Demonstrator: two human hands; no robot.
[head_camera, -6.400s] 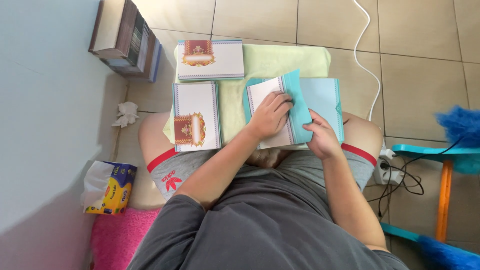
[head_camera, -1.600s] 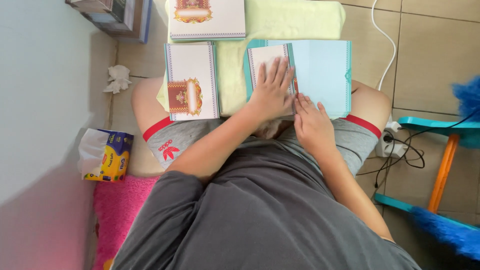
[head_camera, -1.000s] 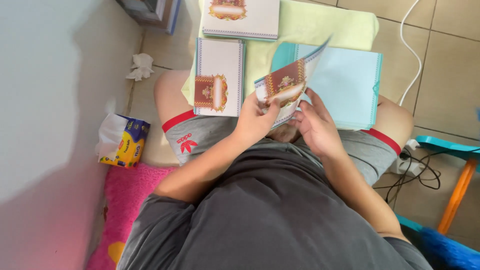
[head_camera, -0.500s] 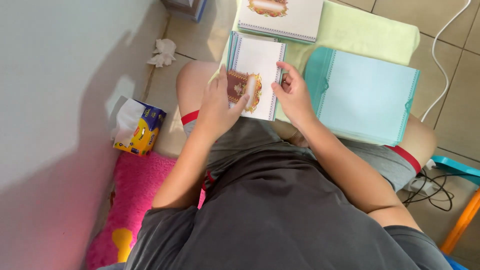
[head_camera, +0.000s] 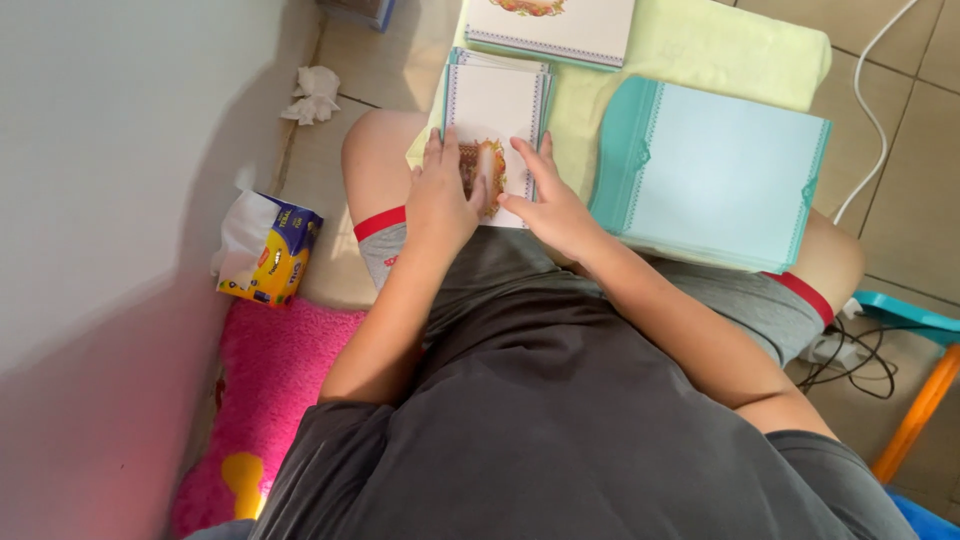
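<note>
Head view | left hand (head_camera: 440, 195), right hand (head_camera: 550, 205) | flat, fingers spread, on white card stack (head_camera: 497, 105)

Left hand (head_camera: 440, 195) flat, right hand (head_camera: 553, 205) flat beside it (fingers spread).

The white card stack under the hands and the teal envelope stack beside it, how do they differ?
The white card stack has white faces with a patterned border and a red-gold emblem; the teal envelope stack is plain pale teal. The card stack is narrower, the envelope stack wider. The left hand and right hand press on the card stack; nothing touches the envelope stack. Both lie flat across the lap and the yellow-green cloth.
</note>
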